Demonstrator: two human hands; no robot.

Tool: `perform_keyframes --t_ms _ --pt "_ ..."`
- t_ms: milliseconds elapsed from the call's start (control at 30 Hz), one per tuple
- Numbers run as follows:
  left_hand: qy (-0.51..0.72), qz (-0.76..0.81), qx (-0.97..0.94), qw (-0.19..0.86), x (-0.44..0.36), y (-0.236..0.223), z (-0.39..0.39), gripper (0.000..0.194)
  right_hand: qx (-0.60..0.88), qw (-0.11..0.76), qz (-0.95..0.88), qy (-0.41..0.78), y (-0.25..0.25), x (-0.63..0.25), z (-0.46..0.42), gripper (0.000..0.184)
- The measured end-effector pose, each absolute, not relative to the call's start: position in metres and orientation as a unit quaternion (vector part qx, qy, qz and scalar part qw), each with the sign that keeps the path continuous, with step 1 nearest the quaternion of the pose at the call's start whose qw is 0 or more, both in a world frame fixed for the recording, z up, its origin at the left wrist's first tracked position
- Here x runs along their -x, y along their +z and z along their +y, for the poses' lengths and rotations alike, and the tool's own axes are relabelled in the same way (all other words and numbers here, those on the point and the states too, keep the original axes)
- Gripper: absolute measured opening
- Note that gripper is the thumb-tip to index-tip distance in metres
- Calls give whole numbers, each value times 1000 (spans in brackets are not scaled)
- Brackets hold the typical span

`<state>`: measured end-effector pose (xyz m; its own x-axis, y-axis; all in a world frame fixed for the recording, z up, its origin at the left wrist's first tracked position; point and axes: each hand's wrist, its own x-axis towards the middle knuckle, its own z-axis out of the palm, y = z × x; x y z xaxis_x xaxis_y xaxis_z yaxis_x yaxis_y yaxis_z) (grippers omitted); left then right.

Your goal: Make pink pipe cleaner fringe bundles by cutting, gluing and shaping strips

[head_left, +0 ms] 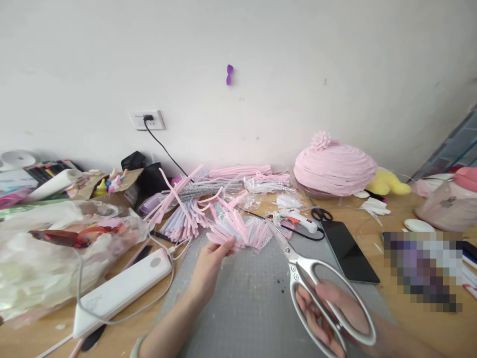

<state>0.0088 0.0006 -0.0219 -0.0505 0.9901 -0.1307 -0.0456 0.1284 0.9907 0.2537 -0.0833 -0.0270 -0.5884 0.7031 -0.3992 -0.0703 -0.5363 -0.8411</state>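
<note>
My left hand (208, 263) pinches the left edge of a fan-shaped piece (240, 231) made of pink and pale lilac fuzzy strips, over the far part of a grey cutting mat (238, 303). My right hand (322, 318) holds large silver scissors (298, 261), with its fingers through the handles. Their blades point up and left, close to the right end of the fan-shaped piece; whether they touch it I cannot tell. Behind my left hand lies a bundle of pink and lilac pipe cleaners (186, 219).
A white glue gun (303, 221), small black-handled scissors (321, 214) and a dark phone (350, 251) lie right of the piece. At left are a long white device (122, 291) with cables and a plastic bag (48, 258). A pink dome-shaped object (335, 169) stands by the wall.
</note>
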Motion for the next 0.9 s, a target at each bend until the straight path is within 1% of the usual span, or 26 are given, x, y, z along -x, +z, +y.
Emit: perform_keyframes --t_ms 100,200,367,467,533,733,900 --pt "533 533 -416 508 -6 -22 3 33 335 237 -438 800 -28 -248 -65 67" --pt "570 526 -395 493 -3 -22 7 30 317 209 -527 760 -19 -239 -49 75" --pt "612 517 -365 474 4 -24 15 27 365 197 -640 647 -5 -221 -36 80" --pt "621 516 -375 456 6 -25 17 26 383 170 -669 614 -3 -217 -35 81" --pt "615 528 -386 441 6 -24 17 26 379 173 -685 597 -3 -216 -37 81" --pt "585 547 -444 402 0 -18 9 30 369 211 -686 591 -12 -219 -41 74" --pt "557 547 -482 398 -4 -18 5 30 386 204 -671 599 -9 -219 -42 78"
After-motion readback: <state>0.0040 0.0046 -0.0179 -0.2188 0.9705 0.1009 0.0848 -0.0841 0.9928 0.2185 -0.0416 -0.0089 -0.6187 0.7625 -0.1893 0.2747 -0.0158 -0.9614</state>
